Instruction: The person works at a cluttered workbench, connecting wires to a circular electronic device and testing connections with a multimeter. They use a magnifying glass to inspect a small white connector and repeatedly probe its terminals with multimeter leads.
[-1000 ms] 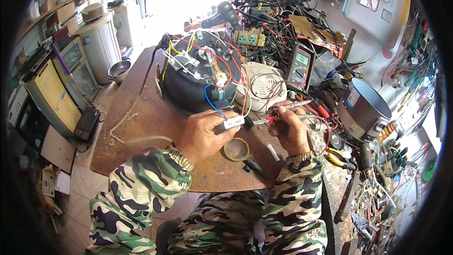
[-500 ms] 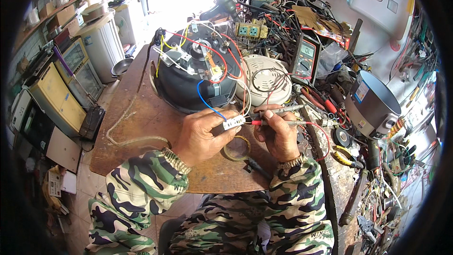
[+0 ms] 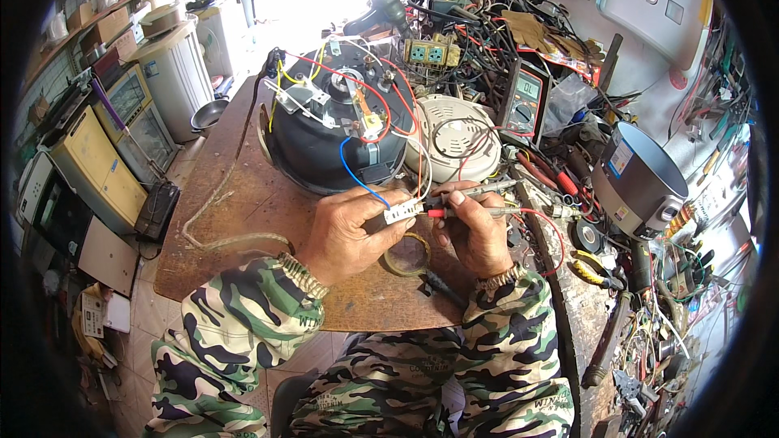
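Note:
Between thumb and fingers, my left hand (image 3: 353, 231) holds a small white wire connector (image 3: 403, 212) above the table's front part. A blue wire (image 3: 355, 172) and other wires run from it to the upturned black appliance body (image 3: 324, 150). My right hand (image 3: 477, 231) is closed round two multimeter probes (image 3: 495, 211), one with a red tip section. Their tips are at the connector's right end; whether they touch metal inside is too small to tell. The multimeter (image 3: 525, 101) stands beyond, its display lit. Beside the appliance lies a round cream slotted cover (image 3: 457, 138).
A roll of tape (image 3: 407, 255) lies on the wooden table (image 3: 219, 231) below my hands. To the right are yellow-handled pliers (image 3: 596, 272), a grey cylindrical housing (image 3: 641, 178) and heaped tools and cables. A power outlet block (image 3: 430, 52) sits behind the cover.
The probes in my right hand have shifted slightly left, closer against the connector. My left hand has tilted the connector a little; the rest stays in place.

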{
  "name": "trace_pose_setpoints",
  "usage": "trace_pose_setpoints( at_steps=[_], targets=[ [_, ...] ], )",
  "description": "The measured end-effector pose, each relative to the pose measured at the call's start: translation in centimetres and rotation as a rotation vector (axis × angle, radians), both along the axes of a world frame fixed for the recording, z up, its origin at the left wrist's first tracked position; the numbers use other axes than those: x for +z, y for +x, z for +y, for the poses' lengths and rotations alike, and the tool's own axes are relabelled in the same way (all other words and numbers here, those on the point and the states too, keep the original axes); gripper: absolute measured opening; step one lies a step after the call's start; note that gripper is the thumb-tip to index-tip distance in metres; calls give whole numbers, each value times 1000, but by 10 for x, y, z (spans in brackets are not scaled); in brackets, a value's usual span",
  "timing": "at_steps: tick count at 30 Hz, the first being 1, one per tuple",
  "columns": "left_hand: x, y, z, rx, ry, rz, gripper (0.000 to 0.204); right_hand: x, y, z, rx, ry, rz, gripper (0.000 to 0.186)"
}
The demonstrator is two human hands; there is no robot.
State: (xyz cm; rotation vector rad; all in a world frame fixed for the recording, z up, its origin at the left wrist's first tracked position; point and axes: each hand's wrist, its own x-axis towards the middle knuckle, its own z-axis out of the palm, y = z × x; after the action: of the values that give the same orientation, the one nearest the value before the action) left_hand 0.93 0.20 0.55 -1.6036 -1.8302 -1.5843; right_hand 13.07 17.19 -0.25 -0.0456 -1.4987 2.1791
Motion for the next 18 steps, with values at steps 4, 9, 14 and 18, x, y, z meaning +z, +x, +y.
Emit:
trace_pose_setpoints(
  at_steps=[4, 9, 14, 18],
  targets=[
    [0, 0, 0, -8, 7, 1, 27, -1, 0, 1, 7, 4, 9, 29],
    [-2, -1, 0, -36, 1, -19, 29, 4, 1, -6, -27, -29, 1, 29],
    [-2, -1, 0, -39, -14, -8, 31, 7, 2, -9, -41, -71, -12, 27],
    [-3, -2, 3, -34, 19, 45, 27, 11, 7, -9, -41, -77, -50, 24]
  ],
)
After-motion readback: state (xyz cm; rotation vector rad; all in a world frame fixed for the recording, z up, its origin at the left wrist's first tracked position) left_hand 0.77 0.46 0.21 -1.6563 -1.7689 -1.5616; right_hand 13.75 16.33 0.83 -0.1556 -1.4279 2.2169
